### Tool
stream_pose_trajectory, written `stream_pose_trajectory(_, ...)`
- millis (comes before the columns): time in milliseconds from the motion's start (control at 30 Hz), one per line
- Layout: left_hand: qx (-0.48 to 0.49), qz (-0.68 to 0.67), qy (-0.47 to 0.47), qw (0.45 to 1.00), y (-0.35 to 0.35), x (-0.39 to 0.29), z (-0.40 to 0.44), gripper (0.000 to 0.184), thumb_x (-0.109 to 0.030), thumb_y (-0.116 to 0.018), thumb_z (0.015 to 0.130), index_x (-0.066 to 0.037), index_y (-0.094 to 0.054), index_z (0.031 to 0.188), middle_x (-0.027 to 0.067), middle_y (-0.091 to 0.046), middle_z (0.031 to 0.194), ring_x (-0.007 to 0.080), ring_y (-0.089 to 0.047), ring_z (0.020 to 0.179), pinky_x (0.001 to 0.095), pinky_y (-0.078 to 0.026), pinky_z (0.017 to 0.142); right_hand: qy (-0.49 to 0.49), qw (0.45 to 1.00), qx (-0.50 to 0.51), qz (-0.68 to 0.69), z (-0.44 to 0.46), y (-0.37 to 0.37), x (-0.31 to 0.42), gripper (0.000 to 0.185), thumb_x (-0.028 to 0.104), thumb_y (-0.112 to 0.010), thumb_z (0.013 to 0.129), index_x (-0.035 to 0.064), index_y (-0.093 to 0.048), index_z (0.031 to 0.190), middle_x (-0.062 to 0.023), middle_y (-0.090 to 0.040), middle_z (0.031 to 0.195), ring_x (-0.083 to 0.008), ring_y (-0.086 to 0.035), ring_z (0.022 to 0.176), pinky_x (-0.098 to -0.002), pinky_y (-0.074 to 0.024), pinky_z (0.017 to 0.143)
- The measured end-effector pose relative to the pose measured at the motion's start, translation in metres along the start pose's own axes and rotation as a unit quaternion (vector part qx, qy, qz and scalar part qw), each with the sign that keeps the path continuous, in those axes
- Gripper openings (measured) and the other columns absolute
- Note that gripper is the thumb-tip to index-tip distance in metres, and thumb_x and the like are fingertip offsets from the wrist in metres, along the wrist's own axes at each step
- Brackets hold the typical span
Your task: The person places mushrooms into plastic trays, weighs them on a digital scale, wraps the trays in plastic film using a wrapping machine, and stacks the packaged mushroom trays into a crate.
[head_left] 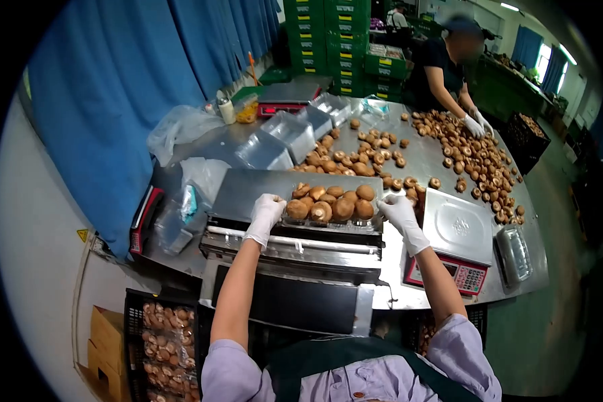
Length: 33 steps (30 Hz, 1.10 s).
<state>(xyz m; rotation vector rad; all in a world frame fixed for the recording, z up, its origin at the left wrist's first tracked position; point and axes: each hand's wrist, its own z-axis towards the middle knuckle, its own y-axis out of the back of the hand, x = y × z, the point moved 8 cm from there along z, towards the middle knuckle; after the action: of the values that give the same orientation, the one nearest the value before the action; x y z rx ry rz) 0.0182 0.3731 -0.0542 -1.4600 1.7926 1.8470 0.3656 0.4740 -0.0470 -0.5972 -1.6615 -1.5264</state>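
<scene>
A clear tray of brown mushrooms (331, 203) sits on the metal wrapping machine (291, 249) in front of me. My left hand (268, 213), in a white glove, is closed in a pinch at the tray's left end. At its right end my right hand (400, 216), also gloved, pinches in the same way. Between the hands, shiny clear plastic film (362, 225) shows along the tray's front edge; both hands seem to grip its sides, though the film is hard to make out at the fingertips.
Loose mushrooms (479, 161) spread over the steel table, where a co-worker's gloved hands (476, 124) touch them. Empty clear trays (288, 134) stand behind the machine. Right of me is a scale (457, 228), with a wrapped tray (514, 254) beside it. A crate of packed mushrooms (167, 342) stands lower left.
</scene>
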Motion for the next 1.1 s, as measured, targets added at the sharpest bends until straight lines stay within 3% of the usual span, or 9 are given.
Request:
stream_pose_trajectory(133,-0.071,0.153,-0.09,0.981,0.038,0.026,0.029,0.028,-0.033,-0.058,0.073,-0.012,-0.07,0.088,0.0153,-0.066,0.086,0.032,-0.064,0.085,0.0403,-0.05,0.076,-0.001,1.0,0.007,-0.028,0.008,-0.053,0.032,0.031,0.033,-0.06,0.073,0.0041,-0.069,0.076,-0.0157,-0.065,0.07,-0.031,-0.064,0.068,-0.0377,-0.051,0.069)
stream_pose_trajectory(433,0.052,0.212,-0.107,0.97,0.074,0.032,0.025,0.027,-0.034,-0.058,0.078,-0.017,-0.07,0.095,0.0115,-0.067,0.089,0.0288,-0.064,0.087,0.0358,-0.05,0.077,0.046,0.982,0.06,-0.175,-0.019,-0.075,0.06,0.03,0.036,-0.056,0.081,0.0086,-0.067,0.087,-0.0156,-0.066,0.084,-0.0345,-0.063,0.081,-0.0412,-0.0495,0.074)
stream_pose_trajectory(567,0.045,0.157,-0.317,0.934,0.098,0.006,-0.026,0.017,-0.021,-0.059,0.081,-0.013,-0.068,0.094,0.0099,-0.064,0.09,0.0284,-0.062,0.085,0.0366,-0.05,0.075,0.136,0.967,0.059,-0.205,-0.057,-0.046,0.083,0.02,0.026,-0.059,0.081,0.0102,-0.065,0.091,-0.0139,-0.065,0.079,-0.0313,-0.063,0.077,-0.0405,-0.0507,0.067)
stream_pose_trajectory(667,0.14,0.246,-0.551,0.785,0.093,0.006,-0.069,0.011,-0.019,-0.062,0.08,-0.018,-0.067,0.09,0.0038,-0.064,0.088,0.0219,-0.063,0.076,0.0323,-0.051,0.06,0.311,0.895,0.115,-0.297,-0.089,-0.041,0.097,0.023,0.024,-0.06,0.08,0.0107,-0.063,0.098,-0.0112,-0.064,0.087,-0.0302,-0.061,0.079,-0.0401,-0.0512,0.066)
stream_pose_trajectory(800,0.16,0.395,-0.62,0.659,0.087,0.026,-0.092,0.016,-0.017,-0.057,0.081,-0.019,-0.065,0.095,0.0006,-0.063,0.095,0.0202,-0.061,0.072,0.0329,-0.049,0.055,0.476,0.794,0.162,-0.343,-0.12,-0.06,0.111,0.038,0.033,-0.056,0.083,0.0102,-0.057,0.113,-0.0111,-0.06,0.105,-0.0278,-0.058,0.078,-0.0361,-0.0523,0.062)
stream_pose_trajectory(833,0.147,0.434,-0.63,0.627,0.084,0.032,-0.094,0.017,-0.015,-0.055,0.082,-0.019,-0.065,0.096,0.0,-0.062,0.097,0.0198,-0.06,0.071,0.0329,-0.049,0.054,0.413,0.828,0.212,-0.316,-0.115,-0.071,0.096,0.039,0.033,-0.053,0.086,0.0088,-0.055,0.116,-0.0136,-0.058,0.104,-0.0287,-0.057,0.074,-0.0365,-0.0513,0.061)
stream_pose_trajectory(967,0.12,0.418,-0.635,0.639,0.079,0.043,-0.085,0.014,-0.016,-0.055,0.082,-0.017,-0.065,0.092,0.0012,-0.063,0.092,0.0175,-0.059,0.071,0.0321,-0.049,0.053,0.313,0.892,0.242,-0.218,-0.115,-0.069,0.097,0.037,0.025,-0.052,0.087,0.0064,-0.055,0.118,-0.0185,-0.057,0.097,-0.0334,-0.058,0.08,-0.0406,-0.0494,0.069)
stream_pose_trajectory(1067,0.108,0.343,-0.59,0.723,0.084,0.055,-0.079,0.011,-0.013,-0.058,0.08,-0.013,-0.065,0.089,0.003,-0.063,0.089,0.0192,-0.06,0.074,0.0321,-0.049,0.058,0.312,0.889,0.215,-0.259,-0.117,-0.072,0.073,0.029,0.018,-0.052,0.085,0.0058,-0.057,0.111,-0.0152,-0.058,0.097,-0.032,-0.058,0.08,-0.0402,-0.0493,0.069)
stream_pose_trajectory(1100,0.117,0.229,-0.517,0.817,0.09,0.059,-0.072,0.01,-0.011,-0.059,0.079,-0.011,-0.064,0.087,0.0045,-0.063,0.088,0.0207,-0.06,0.075,0.0318,-0.049,0.061,0.353,0.883,0.185,-0.249,-0.122,-0.072,0.067,0.025,0.016,-0.051,0.085,0.0064,-0.058,0.107,-0.0141,-0.059,0.096,-0.0317,-0.059,0.08,-0.0403,-0.0493,0.068)
